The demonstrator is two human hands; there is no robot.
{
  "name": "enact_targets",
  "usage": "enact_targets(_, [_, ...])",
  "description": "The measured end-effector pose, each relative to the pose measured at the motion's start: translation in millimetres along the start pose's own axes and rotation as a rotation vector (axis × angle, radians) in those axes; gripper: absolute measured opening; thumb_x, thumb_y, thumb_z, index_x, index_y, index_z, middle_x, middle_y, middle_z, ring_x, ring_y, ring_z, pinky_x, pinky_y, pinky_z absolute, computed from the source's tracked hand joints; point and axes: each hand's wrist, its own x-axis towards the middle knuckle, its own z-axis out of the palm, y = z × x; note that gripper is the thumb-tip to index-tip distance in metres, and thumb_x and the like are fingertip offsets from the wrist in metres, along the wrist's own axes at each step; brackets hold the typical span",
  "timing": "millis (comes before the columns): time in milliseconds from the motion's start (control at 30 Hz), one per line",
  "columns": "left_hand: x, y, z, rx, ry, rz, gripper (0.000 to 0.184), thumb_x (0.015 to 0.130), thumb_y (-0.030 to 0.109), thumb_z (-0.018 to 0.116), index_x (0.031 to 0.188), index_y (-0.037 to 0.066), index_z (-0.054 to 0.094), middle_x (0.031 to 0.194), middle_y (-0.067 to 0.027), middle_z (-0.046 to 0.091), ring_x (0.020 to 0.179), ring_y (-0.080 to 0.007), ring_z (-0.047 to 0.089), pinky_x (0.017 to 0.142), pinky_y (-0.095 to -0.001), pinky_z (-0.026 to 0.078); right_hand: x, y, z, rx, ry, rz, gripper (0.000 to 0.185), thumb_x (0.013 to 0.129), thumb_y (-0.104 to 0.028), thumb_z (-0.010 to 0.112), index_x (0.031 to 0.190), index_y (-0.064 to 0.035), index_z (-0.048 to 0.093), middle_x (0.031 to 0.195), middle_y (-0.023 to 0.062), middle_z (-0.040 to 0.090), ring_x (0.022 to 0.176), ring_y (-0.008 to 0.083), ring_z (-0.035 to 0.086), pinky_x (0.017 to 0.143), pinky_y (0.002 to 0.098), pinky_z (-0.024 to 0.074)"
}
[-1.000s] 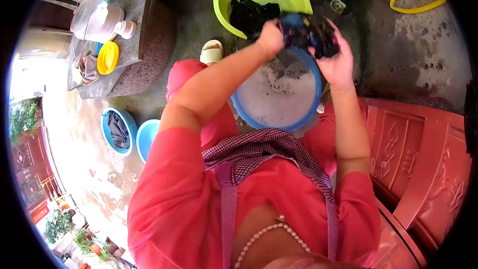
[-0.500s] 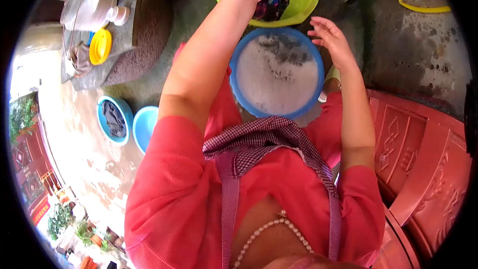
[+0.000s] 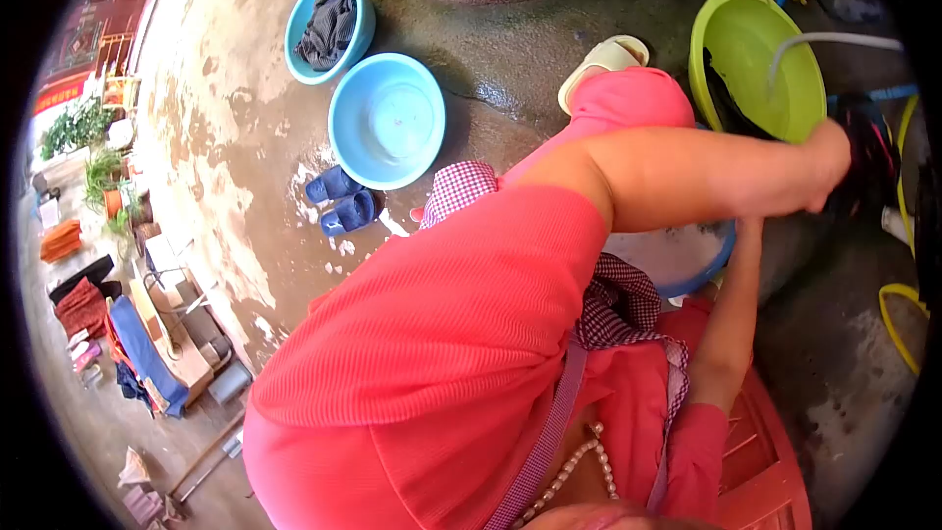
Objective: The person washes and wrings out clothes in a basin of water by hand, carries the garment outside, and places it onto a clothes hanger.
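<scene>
Dark cloth (image 3: 869, 165) is clutched by left hand (image 3: 830, 163); likely soft, wet-heavy, best gripped bunched; right hand hidden, state can't be told.

Wet grey-brown concrete floor (image 3: 481, 39). Smaller lt-blue round plastic basin (image 3: 366, 29) w/ dark grey cloth (image 3: 327, 27) bunched inside; just beside it, wider lt-blue round plastic basin (image 3: 390, 123). Pr of navy-blue open-toe slippers (image 3: 348, 213) side by side nr the wider one. Far L of view: leafy green potted plants (image 3: 74, 128), small red banner (image 3: 61, 95) above, folded orange cloth (image 3: 61, 240) below; lower, long blue cloth (image 3: 147, 358). R edge: curved yellow hose (image 3: 898, 304). Bottom R: red panelled surface (image 3: 756, 461).
</scene>
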Motion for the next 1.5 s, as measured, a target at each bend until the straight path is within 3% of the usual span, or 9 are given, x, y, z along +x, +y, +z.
enact_targets(367, [2.3, 47.1, -6.9, 0.488, -0.02, 0.324, 0.034, 0.089, 0.031, 0.048, 0.099, 0.001, 0.06, 0.09, -0.0126, 0.062, 0.077, -0.023, 0.058, 0.064, -0.0388, 0.047, 97.2, -33.2, -7.1, 1.341, -0.057, 0.122, 0.058, 0.082, -0.024, 0.061, 0.133, -0.009, 0.04, 0.134, 0.0094, 0.043, 0.124, 0.025, 0.04, 0.102, 0.0439, 0.0347])
enact_targets(467, [0.6, 85.8, -5.8, 0.593, -0.056, 0.468, 0.034, 0.089, 0.032, 0.05, 0.099, 0.0, 0.06, 0.087, -0.0116, 0.062, 0.074, -0.02, 0.057, 0.063, -0.0358, 0.047, 111.9, -130.9, -14.5, 1.186, 0.134, -0.21, 0.044, 0.089, -0.031, 0.046, 0.127, -0.0087, 0.045, 0.129, 0.0088, 0.048, 0.117, 0.0265, 0.047, 0.1, 0.043, 0.0387])
enact_targets(567, [-14.1, 97.7, 4.2, 0.809, 0.124, 0.608, 0.031, 0.088, 0.026, 0.055, 0.11, 0.004, 0.057, 0.092, -0.011, 0.062, 0.078, -0.0181, 0.058, 0.067, -0.033, 0.049, 141.3, -110.3, -42.5, 1.163, 0.293, -0.084, 0.036, 0.091, -0.026, 0.042, 0.122, -0.0081, 0.05, 0.123, 0.0091, 0.054, 0.112, 0.0267, 0.052, 0.094, 0.0401, 0.0442])
enact_targets(733, [-28.3, 95.9, 6.8, 0.875, 0.035, 0.369, 0.018, 0.085, 0.012, 0.053, 0.098, 0.004, 0.063, 0.087, -0.0141, 0.065, 0.085, -0.0262, 0.064, 0.071, -0.0378, 0.051, 129.2, -38.8, -78.8, -0.788, -0.214, -0.27, 0.067, 0.077, -0.026, 0.069, 0.133, -0.0051, 0.041, 0.127, 0.0157, 0.051, 0.113, 0.0348, 0.051, 0.098, 0.044, 0.0398])
enact_targets(833, [58.0, 75.5, -63.7, 1.493, 0.264, 0.358, 0.033, 0.075, 0.009, 0.062, 0.106, 0.0, 0.059, 0.09, -0.0207, 0.064, 0.078, -0.0288, 0.064, 0.065, -0.0354, 0.051, 56.2, -111.4, -86.0, -0.18, -0.459, -0.06, 0.093, 0.071, -0.027, 0.077, 0.144, -0.0115, 0.021, 0.142, 0.0178, 0.034, 0.129, 0.0363, 0.034, 0.103, 0.042, 0.0334])
enact_targets(1033, [28.1, 34.9, -77.3, 2.16, -0.204, 0.17, 0.047, 0.076, 0.006, 0.051, 0.122, 0.0, 0.053, 0.117, -0.0207, 0.058, 0.109, -0.0334, 0.055, 0.091, -0.0349, 0.043, -20.1, -125.7, -49.1, 0.04, -0.312, -0.249, 0.114, 0.066, -0.023, 0.081, 0.146, -0.0129, 0.001, 0.146, 0.0218, 0.017, 0.135, 0.0322, 0.022, 0.109, 0.0369, 0.0232])
enact_targets(1233, [9.9, 29.7, -65.5, 2.31, -0.398, 0.145, 0.041, 0.071, 0.002, 0.055, 0.111, -0.006, 0.057, 0.103, -0.0242, 0.062, 0.103, -0.0348, 0.058, 0.084, -0.0353, 0.045, -45.5, -116.9, -39.2, 0.138, -0.039, -0.267, 0.084, 0.072, -0.009, 0.07, 0.141, -0.0092, 0.023, 0.116, 0.0176, 0.055, 0.104, 0.0295, 0.056, 0.092, 0.0367, 0.0436])
enact_targets(1333, [16.2, 29.7, -66.8, 2.419, -0.307, 0.289, 0.027, 0.083, 0.012, 0.053, 0.106, -0.001, 0.059, 0.101, -0.0186, 0.064, 0.096, -0.0299, 0.062, 0.083, -0.0362, 0.047, -48.9, -147.2, -47.5, 0.401, 0.202, -0.202, 0.066, 0.069, 0.004, 0.056, 0.132, -0.0005, 0.037, 0.122, 0.014, 0.051, 0.114, 0.0226, 0.048, 0.098, 0.0311, 0.0371])
enact_targets(1500, [6.1, 33.0, -44.6, 2.36, -0.186, 0.265, 0.027, 0.082, 0.014, 0.055, 0.106, 0.002, 0.06, 0.1, -0.0227, 0.062, 0.097, -0.035, 0.06, 0.083, -0.0402, 0.046, -34.3, -125.6, -79.1, 0.545, -0.024, -0.024, 0.07, 0.067, 0.003, 0.057, 0.133, -0.001, 0.036, 0.121, 0.014, 0.051, 0.111, 0.0229, 0.051, 0.094, 0.0305, 0.0401])
